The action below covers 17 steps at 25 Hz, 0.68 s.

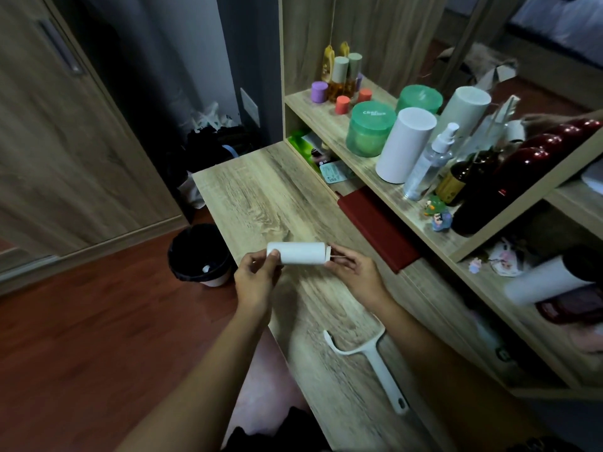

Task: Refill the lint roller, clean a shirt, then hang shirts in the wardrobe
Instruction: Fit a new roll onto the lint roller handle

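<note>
The person stood at the wooden worktop [261,197] and held the refill roll [297,253] up between both hands, a little above the wood and lying sideways. It was a plain white cylinder with a smooth, unmarked wrap. At its right end, some thin part stuck out that I could not make out clearly.

The left hand [256,280] had its fingers [273,256] curled up around the roll's left end, pinching it there. The right hand [357,277] pinched at the thin part by the right end, its fingertips pressed close together.

Nearer the person, the lint roller handle [377,362] lay flat on the worktop, well apart from the roll. It was white plastic, with a forked head and a hole in the grip.

A bin [176,265] with a black liner stood on the floor just beside the worktop's left edge. A dark red case [378,230] lay at the back, under the shelf.
</note>
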{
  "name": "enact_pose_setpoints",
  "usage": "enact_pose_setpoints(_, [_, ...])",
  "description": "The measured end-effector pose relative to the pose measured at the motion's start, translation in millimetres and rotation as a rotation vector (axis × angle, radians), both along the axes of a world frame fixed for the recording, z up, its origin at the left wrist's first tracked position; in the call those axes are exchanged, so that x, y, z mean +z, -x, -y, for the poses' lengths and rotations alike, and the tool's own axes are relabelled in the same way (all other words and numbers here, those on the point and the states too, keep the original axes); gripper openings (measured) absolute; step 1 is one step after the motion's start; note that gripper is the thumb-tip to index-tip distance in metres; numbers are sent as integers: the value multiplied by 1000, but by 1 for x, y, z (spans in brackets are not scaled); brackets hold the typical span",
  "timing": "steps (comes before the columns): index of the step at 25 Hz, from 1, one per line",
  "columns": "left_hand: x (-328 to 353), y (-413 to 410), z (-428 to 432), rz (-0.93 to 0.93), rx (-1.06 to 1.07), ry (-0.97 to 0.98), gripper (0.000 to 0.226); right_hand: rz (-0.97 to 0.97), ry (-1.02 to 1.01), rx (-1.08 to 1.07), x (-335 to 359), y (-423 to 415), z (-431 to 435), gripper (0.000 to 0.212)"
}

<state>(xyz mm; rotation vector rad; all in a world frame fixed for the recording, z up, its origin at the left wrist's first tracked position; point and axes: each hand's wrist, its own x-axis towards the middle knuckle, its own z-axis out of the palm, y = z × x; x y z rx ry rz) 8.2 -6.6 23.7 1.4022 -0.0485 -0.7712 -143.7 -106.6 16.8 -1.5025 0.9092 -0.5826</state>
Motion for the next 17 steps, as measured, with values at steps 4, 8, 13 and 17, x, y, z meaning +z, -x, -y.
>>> enact_pose_setpoints(4, [1, -3, -5, -39, -39, 35, 12, -45, 31, 55, -2, 4, 4, 51])
enact_pose_setpoints(8, [3, -2, -10, -24, -101, 58, 14, -64, 54, 87, 0, 7, 8, 52])
enact_pose_setpoints(13, [8, 4, -8, -55, -76, 74, 15, -64, 92, 68, 1, 8, 3, 50])
enact_pose_setpoints(17, [14, 7, 0, -9, -65, 53, 15, -75, 162, 14, -1, 6, -6, 46])
